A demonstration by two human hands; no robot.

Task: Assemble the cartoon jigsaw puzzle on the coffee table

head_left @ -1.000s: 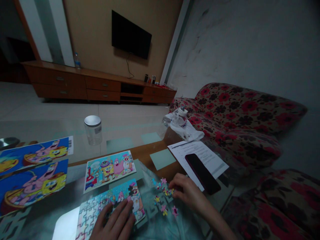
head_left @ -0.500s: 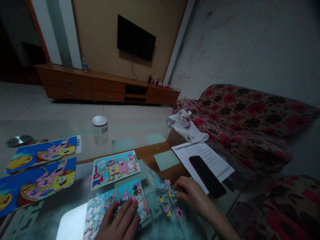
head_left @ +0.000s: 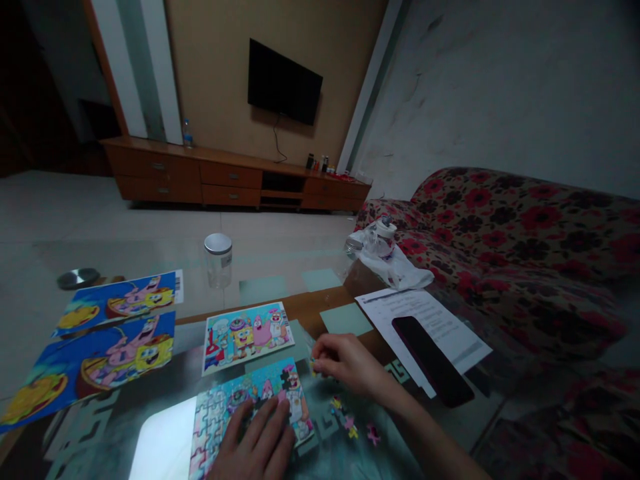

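Observation:
My left hand [head_left: 263, 437] lies spread over the lower part of a partly joined jigsaw puzzle [head_left: 225, 403], covering some of its middle. A dark gap shows near the puzzle's upper right. To the right of the puzzle, my right hand [head_left: 345, 363] is pinched on a small puzzle piece [head_left: 313, 364], mostly hidden by the fingers. Loose puzzle pieces [head_left: 351, 425] lie on the table below that hand, and the hand may hide others. Just behind the puzzle rests a picture card [head_left: 247, 337] with cartoon figures.
Two blue cartoon sheets [head_left: 115, 363] lie at the left, near a round metal lid [head_left: 79, 278]. A lidded clear jar [head_left: 219, 263] stands farther back. On the right are printed papers [head_left: 415, 307], a black phone [head_left: 433, 360] and a plastic bag [head_left: 400, 267]. A flowered sofa [head_left: 500, 253] stands beyond.
My right hand has moved left from the loose pieces toward the puzzle, with a piece between its fingers. My left hand stays on the puzzle. The view has shifted slightly left.

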